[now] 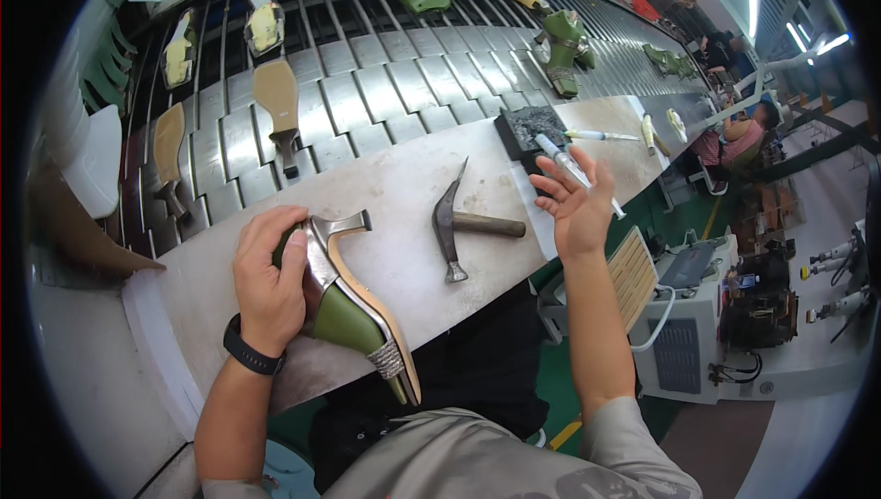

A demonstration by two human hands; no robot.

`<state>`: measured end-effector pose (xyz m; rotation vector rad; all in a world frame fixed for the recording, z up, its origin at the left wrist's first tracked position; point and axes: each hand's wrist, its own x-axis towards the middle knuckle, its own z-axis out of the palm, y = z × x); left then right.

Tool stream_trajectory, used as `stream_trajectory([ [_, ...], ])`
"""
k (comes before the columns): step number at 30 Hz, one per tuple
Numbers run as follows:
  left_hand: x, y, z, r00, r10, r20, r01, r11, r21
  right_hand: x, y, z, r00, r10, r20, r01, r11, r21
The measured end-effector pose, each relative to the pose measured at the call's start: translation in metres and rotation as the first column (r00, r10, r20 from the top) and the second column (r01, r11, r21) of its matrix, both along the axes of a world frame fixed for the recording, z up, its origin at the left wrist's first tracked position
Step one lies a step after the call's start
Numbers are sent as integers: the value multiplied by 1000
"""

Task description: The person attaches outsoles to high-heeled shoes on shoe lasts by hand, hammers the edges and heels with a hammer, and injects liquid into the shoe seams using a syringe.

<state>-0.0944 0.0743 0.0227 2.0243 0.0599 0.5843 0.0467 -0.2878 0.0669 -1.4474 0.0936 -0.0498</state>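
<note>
A green and metallic high-heeled shoe (344,320) lies on its side at the front of the metal-topped bench. My left hand (271,270), with a black band on its wrist, is closed around the back of the shoe near the heel. The tan sole faces right, and the toe hangs past the bench edge. My right hand (578,201) is raised, palm up, its fingers loosely curled. A slim white pen-like tool (563,158) is held across it, partly hidden by the fingers. Between my hands lies a hammer (477,223) with a wooden handle, touched by neither.
A dark block (532,127) stands on the bench beyond my right hand, with another slim white tool (601,136) beside it. Behind the bench, a slatted metal conveyor (367,86) carries several shoes, including a green one (562,49). A grey machine (684,316) is at right; a person (734,141) sits farther off.
</note>
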Motion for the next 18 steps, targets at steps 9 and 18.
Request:
stream_trajectory([
  [9, 5, 3, 0, 1000, -2, 15, 1, 1000, 23, -145, 98, 9, 752, 655, 72, -542, 676, -500],
  [18, -1, 5, -8, 992, 59, 111, -59, 998, 0, -137, 148, -12, 666, 743, -66, -712, 607, -353],
])
